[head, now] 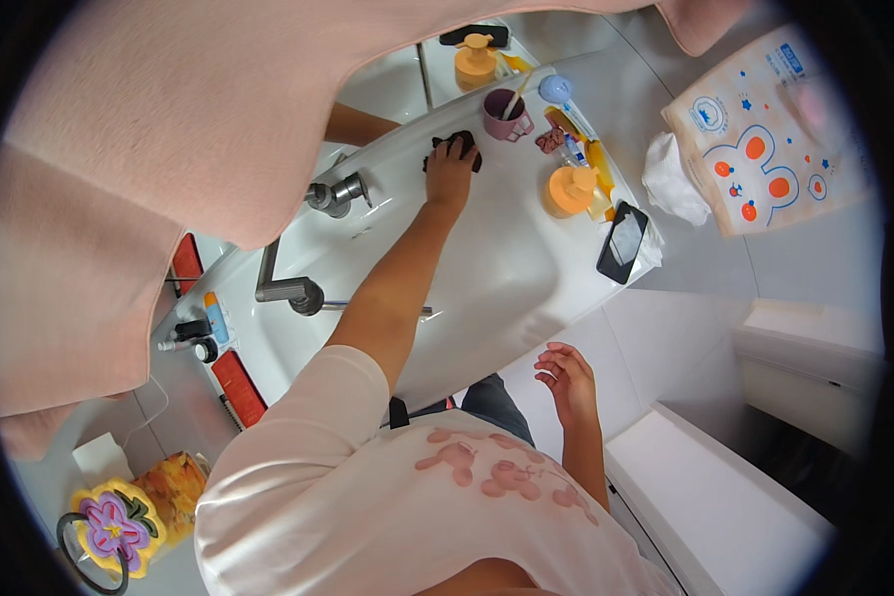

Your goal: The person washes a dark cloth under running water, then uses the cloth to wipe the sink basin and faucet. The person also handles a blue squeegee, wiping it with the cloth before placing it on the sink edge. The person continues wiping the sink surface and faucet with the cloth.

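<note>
My left hand (449, 171) presses on a crumpled black cloth (468, 143), its fingers spread over it, on the back ledge of the white washbasin (503, 194). A mauve cup (503, 125) holding a toothbrush stands just right of the cloth. The grey tap handle (337, 195) and the jointed grey spout (290, 290) are left of my left forearm. My right hand (570, 380) hangs in the air past the basin's front edge, fingers loosely curled and apart, holding nothing. Nearest to it is the basin's rim.
On the right ledge are an orange pump bottle (568, 191), scrunchie (550, 140), blue ball-like item (555, 89) and black phone (623, 242). A tissue pack (760, 149) hangs beyond. The left end holds a red box (239, 387), tube (215, 316) and black-lidded jar (205, 350).
</note>
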A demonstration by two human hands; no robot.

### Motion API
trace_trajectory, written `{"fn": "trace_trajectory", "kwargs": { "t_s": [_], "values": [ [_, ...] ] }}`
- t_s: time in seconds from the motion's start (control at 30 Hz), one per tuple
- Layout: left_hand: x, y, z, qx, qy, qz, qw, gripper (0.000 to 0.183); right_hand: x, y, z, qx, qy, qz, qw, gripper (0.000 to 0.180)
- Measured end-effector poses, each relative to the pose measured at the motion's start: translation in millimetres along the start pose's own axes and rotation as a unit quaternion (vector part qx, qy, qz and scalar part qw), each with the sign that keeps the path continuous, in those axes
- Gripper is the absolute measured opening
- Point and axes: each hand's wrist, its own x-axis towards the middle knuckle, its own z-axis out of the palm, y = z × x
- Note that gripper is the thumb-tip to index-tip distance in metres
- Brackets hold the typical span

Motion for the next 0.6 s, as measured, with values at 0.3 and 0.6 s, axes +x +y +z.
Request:
{"fn": "trace_trajectory", "kwargs": {
  "t_s": [0.3,0.6],
  "values": [
    [-82,-71,-31,0.117,-0.035,-0.120,0.985,0.050,9,-5,-21,0.017,0.008,-0.008,1.000,0.020],
    [-59,-29,-10,0.126,0.004,-0.126,0.984,0.047,19,-1,-28,0.016,0.007,0.024,1.000,0.020]
  ]
}}
